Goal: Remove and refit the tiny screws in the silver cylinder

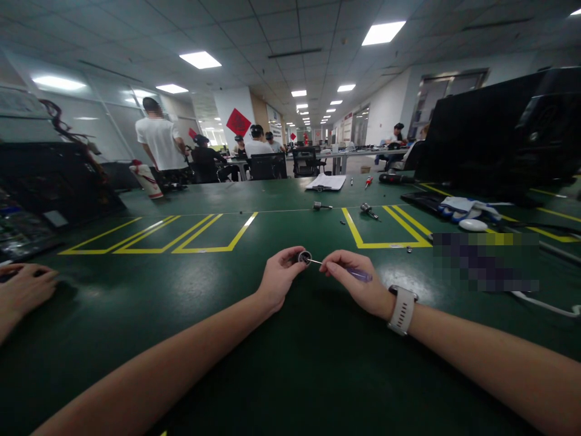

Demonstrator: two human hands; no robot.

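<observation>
Between thumb and fingers, my left hand (282, 274) grips a small round metal part (304, 258), its open end turned toward my right. My right hand (356, 280) is closed around a screwdriver with a clear purple handle (359, 274). The thin shaft (315, 261) points left, and its tip reaches the opening of the metal part; whether it touches anything inside I cannot tell. Both hands are held just above the green tabletop (254, 375). A watch with a pale strap (402, 310) is on my right wrist.
Two small metal parts with shafts (321, 206) (370, 211) lie ahead by yellow tape. Papers on a clipboard (327, 181), a red-handled tool (368, 181) and a power driver (396, 178) are farther back. Gloves (467, 209) and a white mouse (472, 224) lie right. Another person's hand (27, 290) rests left.
</observation>
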